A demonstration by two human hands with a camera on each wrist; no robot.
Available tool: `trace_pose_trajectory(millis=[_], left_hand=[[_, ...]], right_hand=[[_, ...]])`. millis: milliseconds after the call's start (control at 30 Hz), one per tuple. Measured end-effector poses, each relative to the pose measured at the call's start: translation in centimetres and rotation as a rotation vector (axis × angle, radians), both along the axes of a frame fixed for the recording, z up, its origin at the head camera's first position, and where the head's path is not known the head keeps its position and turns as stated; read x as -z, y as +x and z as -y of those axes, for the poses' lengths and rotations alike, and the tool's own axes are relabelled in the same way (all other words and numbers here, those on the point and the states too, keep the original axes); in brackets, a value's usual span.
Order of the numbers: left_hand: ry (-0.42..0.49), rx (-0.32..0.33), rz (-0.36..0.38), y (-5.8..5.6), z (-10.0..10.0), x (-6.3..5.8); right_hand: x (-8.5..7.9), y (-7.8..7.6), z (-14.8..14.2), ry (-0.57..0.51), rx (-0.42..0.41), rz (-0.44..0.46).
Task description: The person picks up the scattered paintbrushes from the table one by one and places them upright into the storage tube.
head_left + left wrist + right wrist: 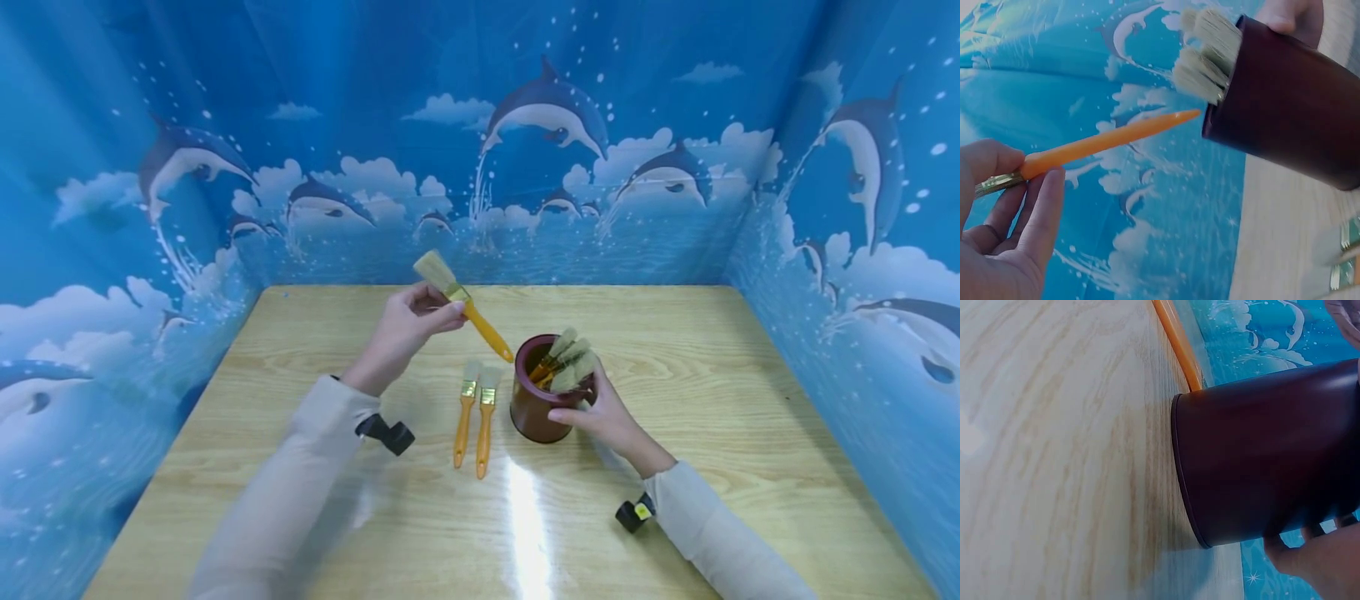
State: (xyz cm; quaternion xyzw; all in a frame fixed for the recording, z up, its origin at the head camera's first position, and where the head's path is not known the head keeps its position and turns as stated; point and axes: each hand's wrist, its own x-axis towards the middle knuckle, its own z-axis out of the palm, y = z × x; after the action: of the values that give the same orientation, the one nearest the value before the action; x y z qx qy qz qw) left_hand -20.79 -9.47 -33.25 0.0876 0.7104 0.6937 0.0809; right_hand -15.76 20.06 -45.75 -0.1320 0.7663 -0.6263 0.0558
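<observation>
Between thumb and fingertips, my left hand (401, 333) pinches a paintbrush (487, 331) near its metal ferrule. The pale bristles point up and to the left; the orange handle slants down, its end close to the rim of a dark red cup (534, 417). In the left wrist view that handle (1110, 140) stays outside the cup (1291, 103). My right hand (611, 421) grips the upright cup by its right side near the rim. Several paintbrushes (573, 358) stand in the cup, bristles up, their lower handles hidden.
Two more paintbrushes (463, 421) lie side by side on the wooden table (660, 333), left of the cup, bristles away from me. A blue curtain with dolphins (360, 225) hangs behind the table and along both sides. Each wrist wears a small black camera (386, 432).
</observation>
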Motion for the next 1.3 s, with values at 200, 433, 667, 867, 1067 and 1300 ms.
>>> trace_pose_trajectory(millis=[200, 433, 667, 867, 1067, 1300], left_hand=[[-0.048, 0.015, -0.028, 0.0, -1.9, -0.6], [-0.144, 0.051, -0.066, 0.2, -3.7, -0.6], [-0.236, 0.093, -0.145, 0.2, -4.9, 0.1], [-0.301, 0.128, -0.171, 0.1, -5.8, 1.0], [-0.346, 0.149, -0.176, 0.1, -6.5, 1.7], [-0.375, 0.183, -0.192, 0.1, -7.0, 2.2]], right_hand=[[0.1, 0.0, -0.1, 0.018, 0.000, 0.017], [0.0, -0.1, 0.0, 0.023, 0.002, 0.009], [0.0, -0.1, -0.1, 0.025, 0.002, 0.014], [-0.1, 0.0, 0.0, 0.016, 0.000, 0.020], [-0.1, 0.0, -0.1, 0.016, -0.009, 0.009], [0.1, -0.1, -0.2, 0.008, -0.016, -0.001]])
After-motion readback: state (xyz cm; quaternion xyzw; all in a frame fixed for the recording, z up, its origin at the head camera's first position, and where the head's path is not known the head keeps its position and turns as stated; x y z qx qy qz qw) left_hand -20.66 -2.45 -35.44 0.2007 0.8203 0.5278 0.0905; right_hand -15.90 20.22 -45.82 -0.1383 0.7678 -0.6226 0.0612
